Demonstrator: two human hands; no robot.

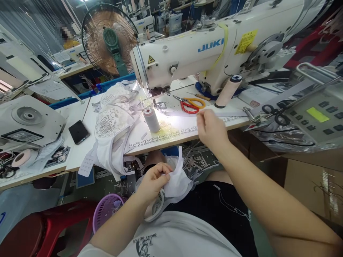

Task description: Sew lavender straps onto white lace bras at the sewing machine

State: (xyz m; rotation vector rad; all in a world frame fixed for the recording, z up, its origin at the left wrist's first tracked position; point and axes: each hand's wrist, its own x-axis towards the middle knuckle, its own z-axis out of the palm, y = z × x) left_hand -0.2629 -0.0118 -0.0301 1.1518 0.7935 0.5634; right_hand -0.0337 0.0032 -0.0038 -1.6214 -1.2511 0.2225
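At the far left of the tabletop [77,155], a dark phone [78,132] is laid flat. Beside it, a pile of white lace pieces [109,123] is heaped, with straps and bands draped over the front edge; below, a purple basket [98,210] is placed on the floor. Next, a grey thread spool [152,121] is stood upright near the needle area of the sewing machine [182,60].

Below the tabletop edge, the white garment [178,184] is held over the lap by the left hand [157,178] — its fabric is pinched between thumb and fingers, and most of it is spread just to the right of that hand and below it. It is set well apart from the right hand, below and to the left of it.

Further right, red-and-orange scissors [184,101] are rested on the tabletop behind a printed ruler strip [171,135]. The right hand [211,130] is raised at the front edge, near the scissors, with its fingers curled in — whether anything is gripped cannot be told. Beyond it, a pale thread cone [229,92] is stood, slanted in view, and a control panel [317,114] is seen at the far right.
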